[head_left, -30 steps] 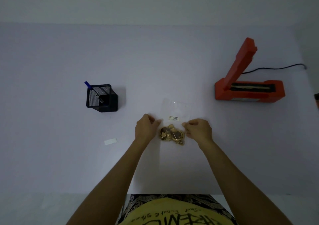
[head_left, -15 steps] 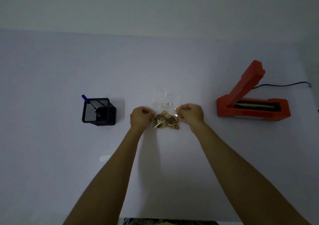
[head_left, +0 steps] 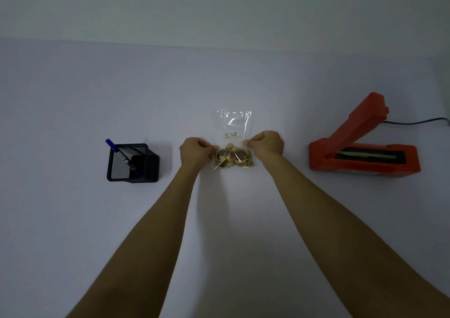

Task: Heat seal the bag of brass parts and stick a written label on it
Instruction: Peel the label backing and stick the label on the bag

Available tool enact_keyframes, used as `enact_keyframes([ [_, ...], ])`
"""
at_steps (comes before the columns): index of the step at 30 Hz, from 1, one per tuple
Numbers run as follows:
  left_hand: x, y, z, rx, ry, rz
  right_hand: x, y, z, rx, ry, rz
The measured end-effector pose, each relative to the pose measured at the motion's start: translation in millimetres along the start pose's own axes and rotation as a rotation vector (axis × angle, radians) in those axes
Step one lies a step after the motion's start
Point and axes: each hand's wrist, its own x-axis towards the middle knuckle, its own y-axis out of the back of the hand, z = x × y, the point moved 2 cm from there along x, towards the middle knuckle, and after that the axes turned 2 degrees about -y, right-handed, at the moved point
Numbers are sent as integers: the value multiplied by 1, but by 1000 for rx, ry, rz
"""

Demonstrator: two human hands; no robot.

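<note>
Centre of the white table: small clear plastic bag lying flat, mouth end pointing away from the person, crinkled and catching glare along its far edge. Round shiny brass parts are bunched at the near end of the bag, a heap of disc-like pieces, count not readable. Small white rectangular label with dark writing sits on the bag just beyond the brass, text too small to read. Left hand is curled closed, fingertips pinching the bag's left edge beside the parts. Right hand is likewise curled closed, pinching the right edge. Both forearms bare, reaching in from the bottom of the view. Well left of the bag: black wire-mesh pen holder with a blue-capped pen leaning inside. Well right: orange-red heat sealer with its lid arm raised at an angle, sealing strip exposed, black cable running off to the right.
</note>
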Motion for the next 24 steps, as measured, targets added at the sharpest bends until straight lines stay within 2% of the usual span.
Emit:
enact_keyframes([
  [13, 2, 0, -3, -51, 51, 10, 7, 2, 6, -7, 8, -5],
  [19, -3, 0, -4, -52, 7, 28, 5, 6, 10, 119, 15, -64],
  [24, -25, 10, 7, -24, -72, 117, -32, 24, 25, 193, 9, -191],
])
